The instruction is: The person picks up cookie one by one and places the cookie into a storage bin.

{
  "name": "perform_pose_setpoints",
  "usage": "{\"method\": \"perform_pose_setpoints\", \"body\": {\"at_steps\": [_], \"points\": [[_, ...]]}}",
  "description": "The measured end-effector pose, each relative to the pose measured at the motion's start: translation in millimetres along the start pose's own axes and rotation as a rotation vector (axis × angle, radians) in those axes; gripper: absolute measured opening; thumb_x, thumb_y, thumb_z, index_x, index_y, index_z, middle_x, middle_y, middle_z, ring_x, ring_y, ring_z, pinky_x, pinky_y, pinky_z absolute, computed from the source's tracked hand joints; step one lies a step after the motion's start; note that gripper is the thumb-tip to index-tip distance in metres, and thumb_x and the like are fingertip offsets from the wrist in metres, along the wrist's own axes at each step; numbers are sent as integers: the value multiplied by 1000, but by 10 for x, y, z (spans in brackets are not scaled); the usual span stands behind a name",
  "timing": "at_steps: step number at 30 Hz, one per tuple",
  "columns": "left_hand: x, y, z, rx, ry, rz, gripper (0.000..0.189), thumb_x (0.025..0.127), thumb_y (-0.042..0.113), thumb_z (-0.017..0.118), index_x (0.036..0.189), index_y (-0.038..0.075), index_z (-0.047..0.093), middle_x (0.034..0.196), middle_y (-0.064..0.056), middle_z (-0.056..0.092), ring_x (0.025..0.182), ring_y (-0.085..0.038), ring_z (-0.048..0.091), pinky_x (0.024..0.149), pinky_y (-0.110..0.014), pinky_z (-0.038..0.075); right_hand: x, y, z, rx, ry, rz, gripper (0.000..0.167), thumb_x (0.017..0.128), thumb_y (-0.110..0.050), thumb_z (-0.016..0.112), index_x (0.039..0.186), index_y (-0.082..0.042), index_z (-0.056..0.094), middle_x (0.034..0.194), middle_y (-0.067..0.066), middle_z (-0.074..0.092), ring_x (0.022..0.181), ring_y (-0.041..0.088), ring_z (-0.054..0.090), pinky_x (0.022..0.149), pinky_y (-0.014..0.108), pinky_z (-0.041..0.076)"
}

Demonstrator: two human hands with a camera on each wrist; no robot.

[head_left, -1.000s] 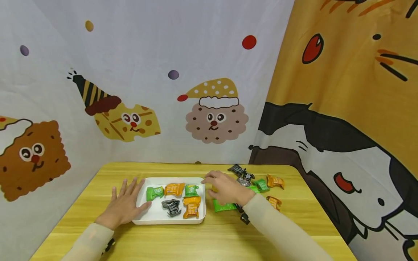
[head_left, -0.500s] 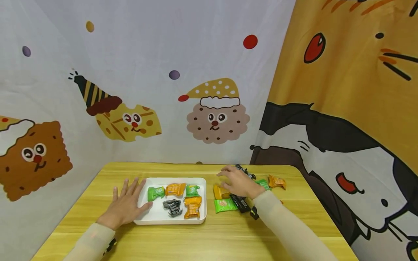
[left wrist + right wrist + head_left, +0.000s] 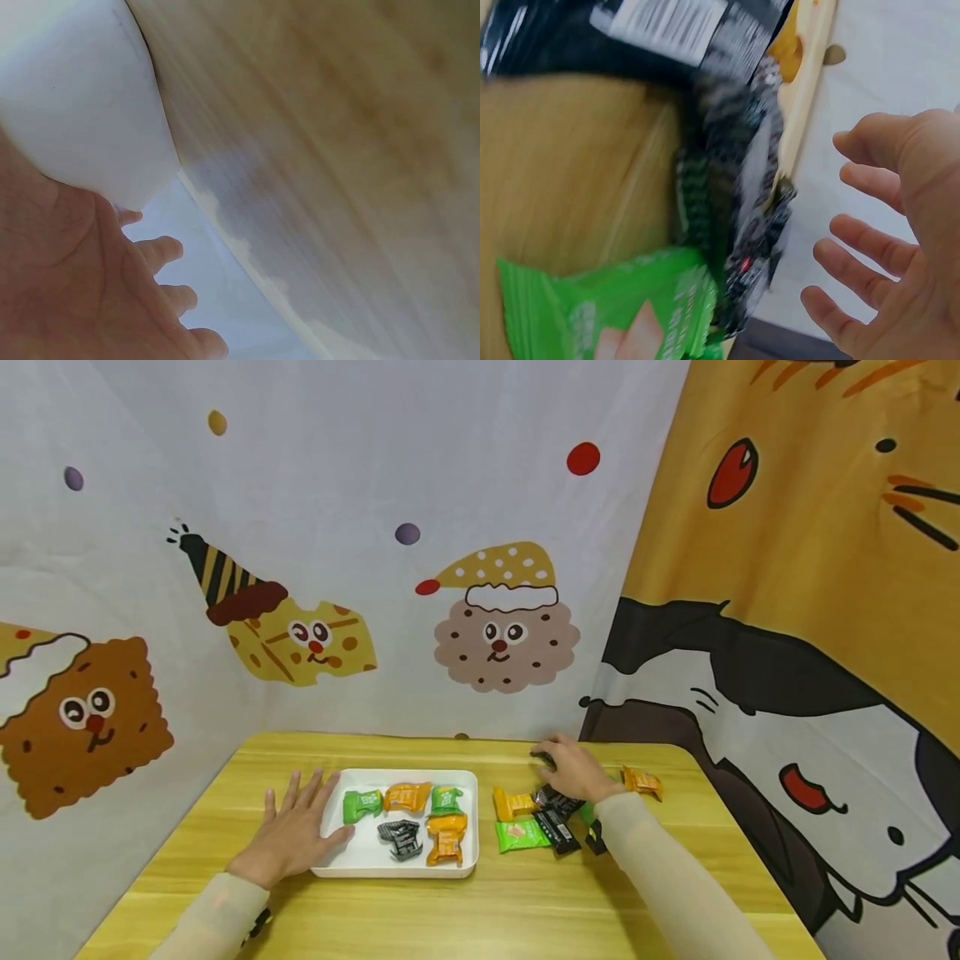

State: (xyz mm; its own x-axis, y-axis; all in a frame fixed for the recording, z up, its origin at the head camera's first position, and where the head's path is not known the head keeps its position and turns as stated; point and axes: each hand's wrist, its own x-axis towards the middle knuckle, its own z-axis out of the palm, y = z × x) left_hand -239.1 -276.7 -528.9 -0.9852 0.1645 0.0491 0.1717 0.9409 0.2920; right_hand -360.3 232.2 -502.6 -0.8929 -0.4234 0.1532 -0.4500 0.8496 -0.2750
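My left hand (image 3: pixel 292 831) lies flat on the wooden table (image 3: pixel 525 910) with fingers spread, its thumb against the left wall of the white tray (image 3: pixel 358 857). The left wrist view shows that hand (image 3: pixel 90 292) beside the tray's wall (image 3: pixel 75 97). In the tray lie two green, two orange and one black snack packet (image 3: pixel 400 839). My right hand (image 3: pixel 573 768) reaches to the table's back edge over a black packet (image 3: pixel 546 758). In the right wrist view its fingers (image 3: pixel 870 247) are spread and hold nothing, next to a black packet (image 3: pixel 735 225).
Loose packets lie right of the tray: an orange one (image 3: pixel 512 803), a green one (image 3: pixel 521 835), a black one (image 3: pixel 557 828), and another orange one (image 3: pixel 643 781) farther right. Printed cloth backdrops stand close behind and to the right of the table.
My right hand has moved from the tray's right edge back and to the right, uncovering the orange, green and black packets. The left hand has stayed in place.
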Motion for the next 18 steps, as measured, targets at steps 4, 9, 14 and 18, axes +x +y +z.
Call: {"method": "perform_pose_setpoints", "body": {"at_steps": [4, 9, 14, 18], "points": [[8, -15, 16, 7, 0, -4, 106, 109, 71, 68, 185, 10, 28, 191, -33, 20, 176, -68, 10, 134, -95, 3, 31, 96, 10, 13, -24, 58, 46, 112, -19, 80, 156, -6, 73, 158, 28, 65, 140, 49, 70, 112, 67, 64], [16, -15, 14, 6, 4, -5, 106, 108, 71, 69, 185, 10, 29, 191, -33, 22, 176, -69, 11, 133, -96, 4, 97, 185, 40, 23, -51, 135, 48, 113, -19, 78, 159, -7, 70, 161, 31, 62, 145, 54, 66, 115, 71, 61], [9, -4, 10, -3, 0, -7, 106, 108, 71, 69, 186, 12, 28, 191, -32, 21, 176, -68, 10, 133, -96, 4, 146, 233, 64, 49, -69, 173, 48, 113, -19, 77, 159, -6, 70, 163, 33, 61, 147, 56, 64, 117, 72, 59], [1, -2, 0, -13, -5, -5, 106, 109, 71, 69, 186, 12, 27, 192, -32, 20, 176, -68, 9, 133, -96, 2, 169, 259, 94, 63, -76, 194, 48, 114, -19, 77, 159, -6, 69, 164, 32, 61, 149, 55, 64, 120, 71, 58]]}}
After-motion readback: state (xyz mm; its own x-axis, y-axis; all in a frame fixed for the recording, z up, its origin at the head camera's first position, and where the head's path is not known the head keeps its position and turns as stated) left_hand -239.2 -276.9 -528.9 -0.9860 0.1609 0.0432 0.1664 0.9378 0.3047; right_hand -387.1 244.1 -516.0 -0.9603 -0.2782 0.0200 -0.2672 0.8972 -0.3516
